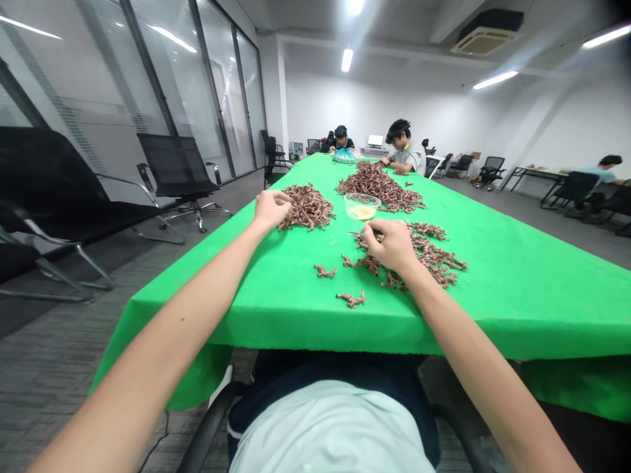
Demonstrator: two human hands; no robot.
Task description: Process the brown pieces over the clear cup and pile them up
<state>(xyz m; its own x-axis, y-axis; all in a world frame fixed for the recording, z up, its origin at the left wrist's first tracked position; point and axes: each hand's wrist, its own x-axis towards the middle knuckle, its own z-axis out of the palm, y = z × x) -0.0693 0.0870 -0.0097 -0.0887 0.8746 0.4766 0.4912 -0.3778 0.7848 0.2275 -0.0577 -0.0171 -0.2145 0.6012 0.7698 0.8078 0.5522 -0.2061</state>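
Honestly, our right hand (393, 244), pinching a metal tool (355, 234) mid-frame, could bump the nearby tub (350, 206) over (left hand (272, 209)'s fingers, we can't tell).

Lit brightly from overhead by ceiling tubes (347, 60), with hazy glare around the topmost lamp (355, 6) and streaky reflections in the glass partition (177, 66). Shadowed beneath the worktop (517, 276). Stretched toward the edges, noticeably at the forearms (187, 315). Softened across the brown pieces (308, 207); darkened at upper right.

Knobbly brown pieces (309, 209) in separate heaps
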